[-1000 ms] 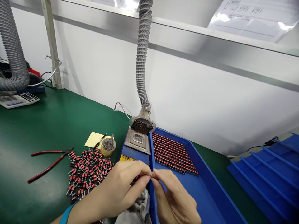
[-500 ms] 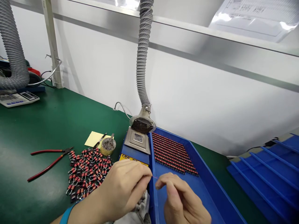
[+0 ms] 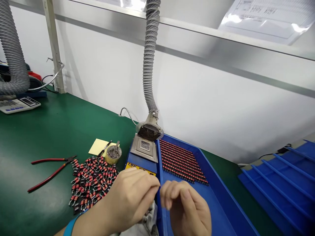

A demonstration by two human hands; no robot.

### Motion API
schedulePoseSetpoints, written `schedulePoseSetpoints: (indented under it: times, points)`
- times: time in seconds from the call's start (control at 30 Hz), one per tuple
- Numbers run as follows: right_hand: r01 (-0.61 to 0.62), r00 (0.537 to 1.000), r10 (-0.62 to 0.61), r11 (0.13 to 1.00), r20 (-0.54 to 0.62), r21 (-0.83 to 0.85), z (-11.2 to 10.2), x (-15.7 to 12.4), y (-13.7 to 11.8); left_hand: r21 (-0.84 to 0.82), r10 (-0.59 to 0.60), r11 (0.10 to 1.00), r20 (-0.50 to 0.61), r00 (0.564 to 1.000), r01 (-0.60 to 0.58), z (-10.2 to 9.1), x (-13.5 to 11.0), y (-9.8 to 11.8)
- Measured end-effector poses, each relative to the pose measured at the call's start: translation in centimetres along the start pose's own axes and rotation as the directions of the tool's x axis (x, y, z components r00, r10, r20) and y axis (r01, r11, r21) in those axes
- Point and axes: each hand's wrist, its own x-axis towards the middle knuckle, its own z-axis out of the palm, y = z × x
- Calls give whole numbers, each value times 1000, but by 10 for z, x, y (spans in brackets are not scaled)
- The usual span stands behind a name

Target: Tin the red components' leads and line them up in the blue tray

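Note:
My left hand (image 3: 133,193), with a blue band at the wrist, is closed in a pinch of thumb and forefinger. A thin reddish wire stuck out of this pinch a moment earlier; it does not show now. Close beside its fingertips, my right hand (image 3: 187,206) is curled, thumb against the bent fingers, above the blue tray (image 3: 218,190). What the right fingers hold, if anything, is hidden. Beyond my left forearm lies a pile of small red-and-black parts with metal loops (image 3: 92,183). Tight rows of red-and-black parts (image 3: 182,160) fill the tray's far end.
A square-topped heating device (image 3: 144,149) stands beside the tray under a fume hose (image 3: 150,65). Left of it are a round tub (image 3: 113,155), yellow paper (image 3: 95,147), a pen (image 3: 105,148) and red-handled pliers (image 3: 67,161). Blue ribbed trays (image 3: 280,183) stand at right.
My right hand has moved left towards my left fingertips and its fingers have curled in more. The thin wire between the hands is no longer visible. My left hand keeps its pinch.

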Motion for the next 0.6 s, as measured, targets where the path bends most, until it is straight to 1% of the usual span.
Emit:
schedulePoseSetpoints:
  times: [0.03,0.07,0.1,0.13,0.17,0.2,0.23,0.27,0.3,0.33,0.37,0.4,0.43,0.47,0.53,0.57,0.6]
  points:
    - [108,994,-109,990,-3,-92,-1,0,0,-77,-70,994,22,997,72,-2,0,1]
    - [217,976,-217,956,24,-200,-1,0,0,-145,-135,979,61,989,143,-4,0,2]
    - [311,950,-307,902,64,-299,0,0,0,-194,-187,960,103,977,204,-6,0,3]
    - [388,920,-378,842,103,-375,1,-1,1,-221,-214,945,137,967,241,-7,0,4]
    - [429,899,-420,795,120,-428,2,-2,2,-225,-220,941,151,964,251,-6,0,5]
    - [428,896,-430,776,108,-463,4,-3,2,-206,-198,953,140,970,224,-6,0,4]
    - [379,916,-395,794,72,-475,5,-4,3,-165,-147,973,114,983,164,-4,0,4]
    - [282,953,-301,849,29,-447,6,-5,3,-105,-77,991,81,994,85,-2,0,3]
    - [156,986,-165,916,8,-370,6,-5,3,-37,-2,999,53,999,4,0,0,3]
    - [24,1000,-20,967,20,-252,6,-5,3,22,58,998,34,998,-58,1,0,2]
    - [-76,995,83,989,53,-123,5,-4,3,53,89,995,20,996,-90,1,0,2]
    - [-116,990,117,993,82,-16,3,-3,3,47,85,995,8,996,-85,1,0,2]
    - [-97,992,93,994,87,40,2,-2,3,7,49,999,3,999,-49,0,0,3]
    - [-36,997,33,999,69,35,0,-1,3,-56,-6,998,5,1000,6,-1,0,4]
    - [125,992,-122,985,36,-117,-1,0,3,-180,-121,975,42,992,127,-4,0,5]
    - [209,978,-204,955,43,-211,-1,0,4,-213,-160,962,67,985,171,-5,-1,5]
    - [292,956,-287,910,60,-296,0,0,5,-222,-175,957,84,981,189,-6,-1,5]
